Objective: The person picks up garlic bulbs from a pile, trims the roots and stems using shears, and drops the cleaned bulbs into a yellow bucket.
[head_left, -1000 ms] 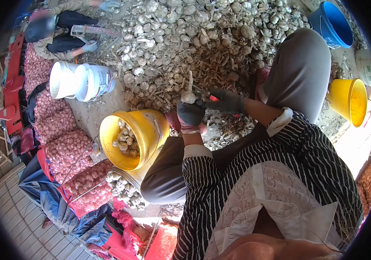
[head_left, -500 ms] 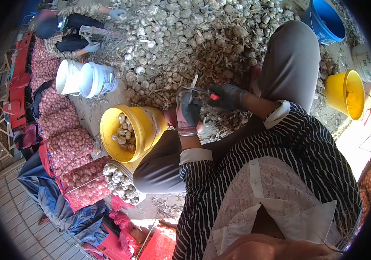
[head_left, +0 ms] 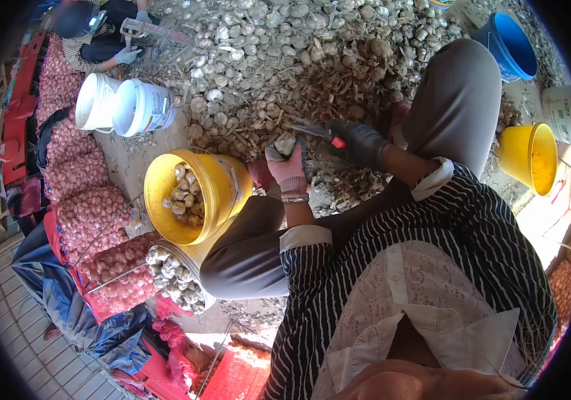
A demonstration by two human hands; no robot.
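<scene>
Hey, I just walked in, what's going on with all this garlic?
Someone seated by a big spread of loose garlic has a bulb in their gloved left hand. Their gloved right hand holds a red-handled cutting tool, blades near the bulb. The yellow bucket by their left knee has some bulbs inside. Another person sits across the way.

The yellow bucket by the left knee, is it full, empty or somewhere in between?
Somewhere in between: garlic bulbs lie inside the yellow bucket, but much of its inner wall shows bare.
</scene>
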